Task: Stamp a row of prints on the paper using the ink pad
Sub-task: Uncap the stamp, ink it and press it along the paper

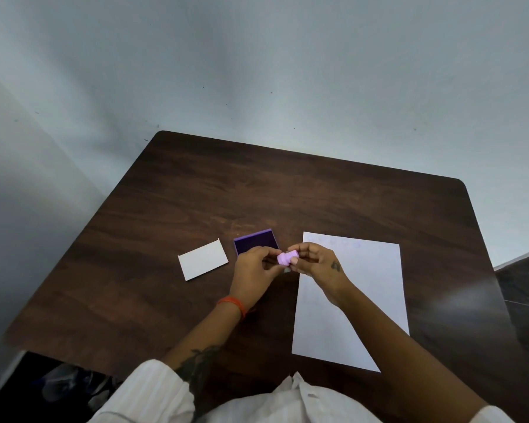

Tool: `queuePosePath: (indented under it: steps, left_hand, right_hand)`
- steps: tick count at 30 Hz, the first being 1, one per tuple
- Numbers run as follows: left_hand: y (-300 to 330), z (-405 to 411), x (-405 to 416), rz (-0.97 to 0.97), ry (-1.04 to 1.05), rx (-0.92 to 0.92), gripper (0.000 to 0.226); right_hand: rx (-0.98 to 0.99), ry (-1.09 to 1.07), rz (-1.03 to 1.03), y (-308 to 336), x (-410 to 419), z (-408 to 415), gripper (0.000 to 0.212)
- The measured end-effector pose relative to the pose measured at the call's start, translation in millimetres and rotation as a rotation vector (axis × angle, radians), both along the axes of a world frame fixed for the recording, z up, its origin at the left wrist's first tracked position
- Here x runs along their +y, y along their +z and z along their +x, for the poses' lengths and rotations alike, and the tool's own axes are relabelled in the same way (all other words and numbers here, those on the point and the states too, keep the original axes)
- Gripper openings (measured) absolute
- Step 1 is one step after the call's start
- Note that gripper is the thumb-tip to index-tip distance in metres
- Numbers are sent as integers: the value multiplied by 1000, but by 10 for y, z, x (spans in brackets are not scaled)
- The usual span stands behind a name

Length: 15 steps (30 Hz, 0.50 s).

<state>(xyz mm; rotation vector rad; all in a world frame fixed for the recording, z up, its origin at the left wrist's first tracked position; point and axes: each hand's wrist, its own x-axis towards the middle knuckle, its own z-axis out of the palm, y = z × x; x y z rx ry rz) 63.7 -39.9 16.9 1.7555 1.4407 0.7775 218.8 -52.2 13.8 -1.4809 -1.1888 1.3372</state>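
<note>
A small pink stamp (285,258) is held above the dark wooden table (196,193), between both hands. My right hand (316,264) pinches its right end with fingertips, and my left hand (254,270) touches its left end. The open purple ink pad (255,241) lies just behind my left hand, partly hidden by it. The white sheet of paper (358,294) lies to the right, under my right forearm. A faint row of several pale prints (338,242) shows along its far edge.
A small white card-like lid (202,259) lies left of the ink pad. The table's far edge meets a pale wall. Dark floor and some clutter show past the near-left table edge.
</note>
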Motion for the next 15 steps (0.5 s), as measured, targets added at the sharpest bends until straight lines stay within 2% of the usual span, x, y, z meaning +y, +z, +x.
queuePosePath:
  steps: [5, 9, 15]
  left_hand:
    - [39, 16, -24, 36, 4, 36, 28]
    - [52, 12, -26, 49, -12, 57, 29]
    - [28, 8, -18, 49, -18, 51, 29]
  right_hand:
    - [-35, -50, -73, 61, -10, -44, 22]
    - [-85, -40, -24, 85, 5, -30, 21]
    - [-49, -47, -55, 121, 13, -13, 18]
